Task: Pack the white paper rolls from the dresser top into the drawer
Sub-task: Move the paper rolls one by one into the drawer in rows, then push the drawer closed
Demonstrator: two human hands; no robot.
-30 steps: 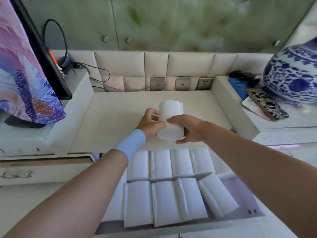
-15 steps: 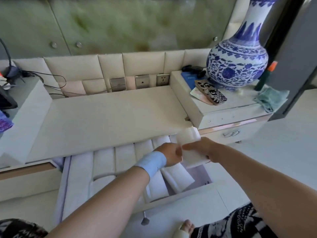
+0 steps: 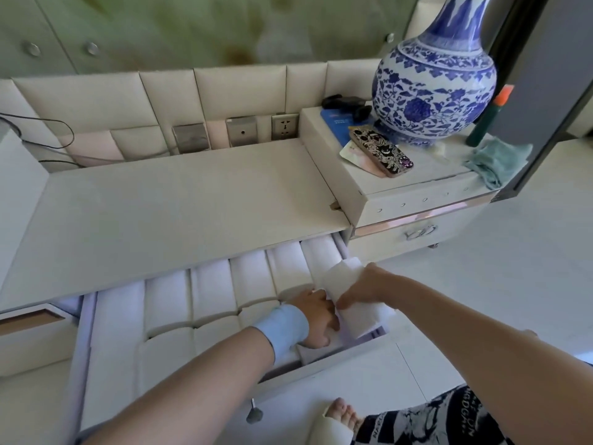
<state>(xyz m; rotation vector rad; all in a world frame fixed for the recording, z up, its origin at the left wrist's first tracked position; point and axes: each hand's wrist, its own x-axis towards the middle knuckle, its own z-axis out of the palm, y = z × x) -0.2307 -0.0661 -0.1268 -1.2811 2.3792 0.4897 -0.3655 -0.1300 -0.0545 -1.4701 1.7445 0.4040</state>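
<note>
A white paper roll (image 3: 351, 293) is gripped by my right hand (image 3: 362, 289) at the right end of the open drawer (image 3: 324, 369). It is tilted, with its lower end inside the drawer. My left hand (image 3: 316, 317), with a light blue wristband, reaches into the drawer beside that roll, fingers curled against the rolls there; what it grips is hidden. Several white paper rolls (image 3: 205, 293) lie packed in two rows across the drawer. The dresser top (image 3: 179, 200) above carries no rolls.
A raised side cabinet (image 3: 414, 200) on the right carries a blue-and-white vase (image 3: 433, 88), a phone (image 3: 380, 152), a blue booklet and a green cloth (image 3: 497, 159). Wall sockets (image 3: 284, 126) and cables sit at the back. My foot (image 3: 340, 419) is below the drawer front.
The roll was carried from above the dresser top down to the drawer's right end, both hands going with it. The view swung right, bringing the vase and cabinet in.
</note>
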